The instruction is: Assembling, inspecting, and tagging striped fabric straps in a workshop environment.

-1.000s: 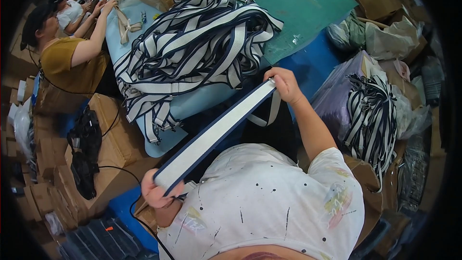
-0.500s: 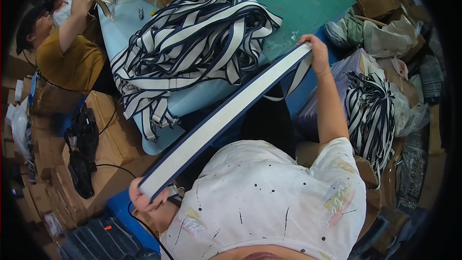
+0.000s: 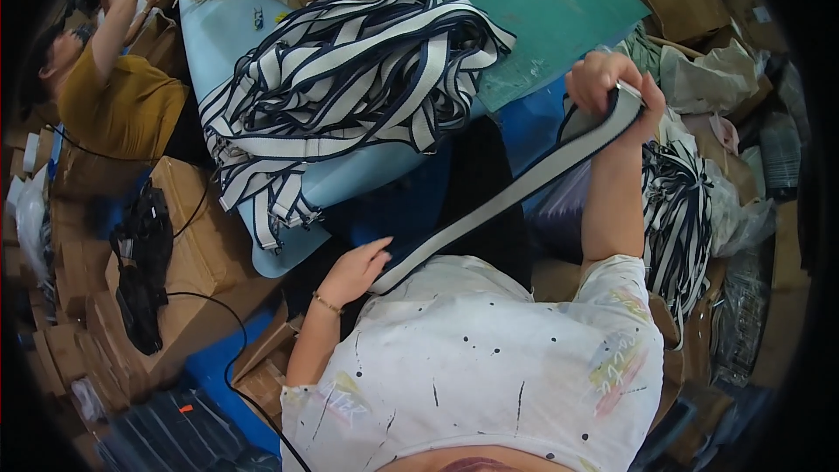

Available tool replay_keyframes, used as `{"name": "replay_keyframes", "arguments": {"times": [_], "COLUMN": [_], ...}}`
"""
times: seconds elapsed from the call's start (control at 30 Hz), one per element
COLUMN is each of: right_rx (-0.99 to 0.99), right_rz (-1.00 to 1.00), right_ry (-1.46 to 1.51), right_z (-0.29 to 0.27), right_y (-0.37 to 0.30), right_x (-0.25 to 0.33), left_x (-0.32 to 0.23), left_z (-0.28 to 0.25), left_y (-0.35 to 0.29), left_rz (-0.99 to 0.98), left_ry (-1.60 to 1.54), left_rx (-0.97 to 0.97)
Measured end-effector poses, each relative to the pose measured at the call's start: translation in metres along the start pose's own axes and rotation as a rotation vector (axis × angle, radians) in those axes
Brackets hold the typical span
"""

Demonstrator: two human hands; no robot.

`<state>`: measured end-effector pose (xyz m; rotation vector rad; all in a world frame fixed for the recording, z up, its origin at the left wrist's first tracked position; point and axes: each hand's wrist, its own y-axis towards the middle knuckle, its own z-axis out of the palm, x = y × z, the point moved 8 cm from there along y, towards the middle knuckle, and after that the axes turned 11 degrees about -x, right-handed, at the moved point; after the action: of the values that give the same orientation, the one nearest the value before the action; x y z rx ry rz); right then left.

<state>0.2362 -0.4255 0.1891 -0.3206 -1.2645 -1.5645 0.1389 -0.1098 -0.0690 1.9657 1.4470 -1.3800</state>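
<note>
Strap [image 3: 524,185] on our side of strap pile [image 3: 350,79]; right hand [image 3: 603,83] clamped on it, left hand [image 3: 350,273] spread. We judge: extending 1 strap; next move calls for left grip.

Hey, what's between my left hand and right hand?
In the head view, a white strap with navy edges slants down from the right hand toward the left hand; whether the latter touches it is unclear.

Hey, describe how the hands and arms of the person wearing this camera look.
The left hand and right hand are ungloved. A narrow yellowish bracelet circles the left wrist. Forearms are bare below the short sleeves of a white shirt with dark specks and pastel patches.
</note>
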Motion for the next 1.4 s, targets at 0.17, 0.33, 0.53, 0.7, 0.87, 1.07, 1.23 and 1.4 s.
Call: {"name": "replay_keyframes", "arguments": {"times": [0.17, 0.33, 0.53, 0.7, 0.87, 1.07, 1.23, 1.4], "right_rx": [0.470, 0.803, 0.788, -0.192, -0.595, -0.275, 0.617, 0.553], "right_rz": [0.092, 0.056, -0.055, 0.215, 0.642, 1.232, 1.157, 0.958], "right_ry": [0.288, 0.477, 0.350, 0.391, 0.227, 0.221, -0.328, -0.623], "right_z": [0.086, 0.158, 0.148, 0.037, -0.042, 0.032, 0.096, 0.118], "right_y": [-0.009, -0.035, -0.026, -0.015, -0.082, -0.192, -0.249, -0.209], "right_x": [-0.006, -0.021, -0.024, -0.084, -0.183, -0.257, -0.263, -0.253], "left_x": [-0.110, -0.185, -0.094, -0.001, 0.029, -0.041, -0.103, -0.135], "left_z": [-0.016, -0.017, 0.039, 0.000, -0.057, -0.147, -0.164, -0.163], "left_y": [0.027, 0.040, 0.050, 0.027, -0.029, -0.082, -0.087, -0.086], "left_rz": [0.347, 0.811, 0.275, -0.079, -0.228, 0.197, 0.470, 0.551], "left_ry": [-0.097, -0.017, -0.191, -0.491, -1.101, -1.165, -1.038, -0.750], "left_rx": [-0.238, -0.213, 0.521, 0.229, -0.097, -0.640, -0.618, -0.678]}}
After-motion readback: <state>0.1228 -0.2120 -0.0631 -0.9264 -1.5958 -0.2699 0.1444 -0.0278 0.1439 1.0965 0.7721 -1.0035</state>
